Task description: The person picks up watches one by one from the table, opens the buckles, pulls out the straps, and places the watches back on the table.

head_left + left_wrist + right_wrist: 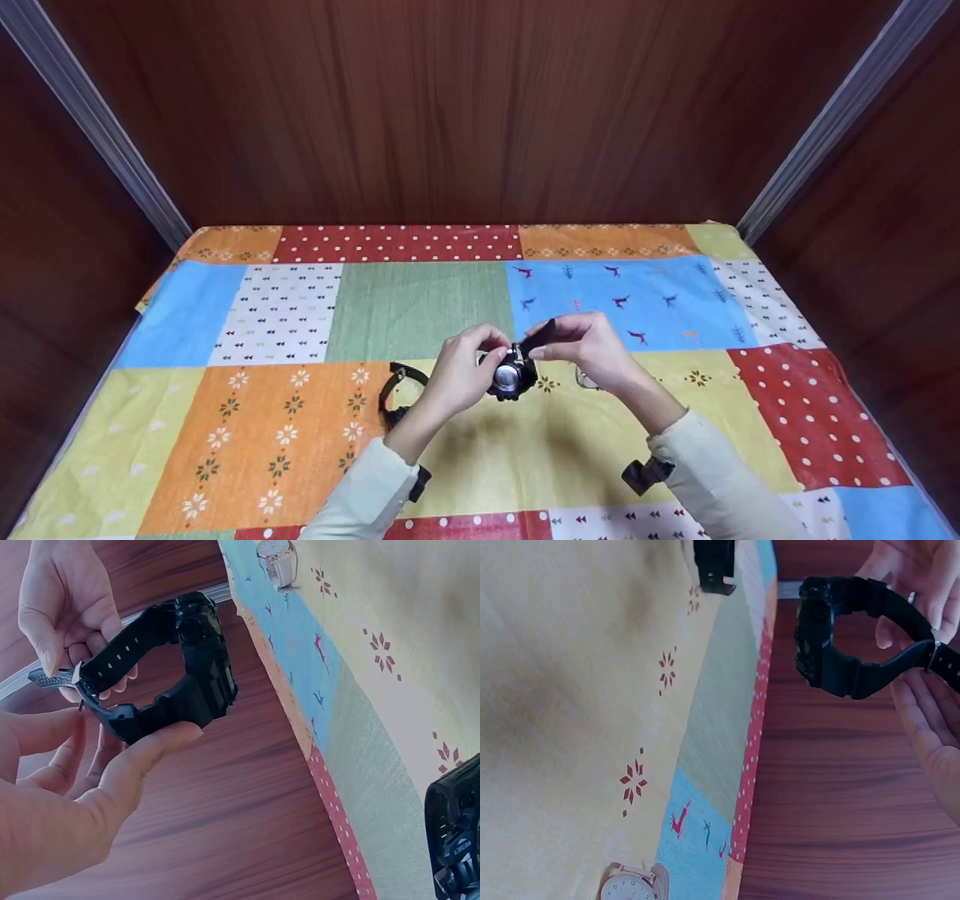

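Both hands hold a chunky black wristwatch [507, 379] up over the cloth, its strap closed into a loop. My left hand [469, 371] grips it near the buckle [77, 675], the thumb lying along the lower strap [150, 718] beside the case. The right hand [589, 349] pinches the free strap end [538, 337], which sticks out past the buckle. Behind my left wrist lies a second black watch [397, 390] on the cloth, partly hidden by the arm. A pale-dialed watch [630, 889] lies under the right hand, mostly covered in the head view.
A patchwork cloth [277, 427] of coloured, patterned squares covers the table. Dark wooden panels [420, 112] enclose the back and both sides. Black wrist-worn devices [646, 475] sit at the pale sleeves [720, 472].
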Tool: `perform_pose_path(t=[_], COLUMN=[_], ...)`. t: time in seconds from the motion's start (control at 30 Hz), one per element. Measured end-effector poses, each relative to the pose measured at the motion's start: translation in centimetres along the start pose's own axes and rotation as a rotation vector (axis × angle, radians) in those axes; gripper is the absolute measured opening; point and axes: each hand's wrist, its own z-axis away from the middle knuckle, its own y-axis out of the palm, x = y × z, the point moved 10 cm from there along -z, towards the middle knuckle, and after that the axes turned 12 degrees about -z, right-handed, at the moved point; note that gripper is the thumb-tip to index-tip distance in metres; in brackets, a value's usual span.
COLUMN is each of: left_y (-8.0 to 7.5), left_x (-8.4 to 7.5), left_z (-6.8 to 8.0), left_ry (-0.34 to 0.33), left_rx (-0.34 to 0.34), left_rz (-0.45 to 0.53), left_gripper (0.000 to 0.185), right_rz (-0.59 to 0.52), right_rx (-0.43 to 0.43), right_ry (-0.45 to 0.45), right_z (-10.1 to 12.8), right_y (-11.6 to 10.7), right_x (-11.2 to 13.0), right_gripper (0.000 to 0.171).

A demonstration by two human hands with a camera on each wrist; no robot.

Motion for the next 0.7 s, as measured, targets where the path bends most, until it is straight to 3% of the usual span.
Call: perform_pose_path(t=[0.2,0.33,0.47,0.7], left_y=[-0.1,-0.2,-0.2,-0.6], left_x=[0.5,1.1,1.5,1.4], left_z=[0.1,0.2,0.3,0.3], left_ry=[-0.023,-0.060,-0.086,-0.056], left_rx=[-0.003,0.025,0.039,-0.017], left_rz=[0.032,0.057,0.014,-0.060], left_gripper=[0.005,0.017,0.029,0.021], right_rz=[0.013,0.039,0.048,0.027], right_rx=[-0.008,-0.022,-0.032,-0.021], right_ry=[-0.001,0.002,0.012,0.018], right_z=[0.0,0.0,0.0,-0.2], right_y=[-0.1,-0.4,-0.5,-0.1], right_x=[0.2,0.4,0.5,0.6], right_gripper=[0.028,0.026,0.028,0.029])
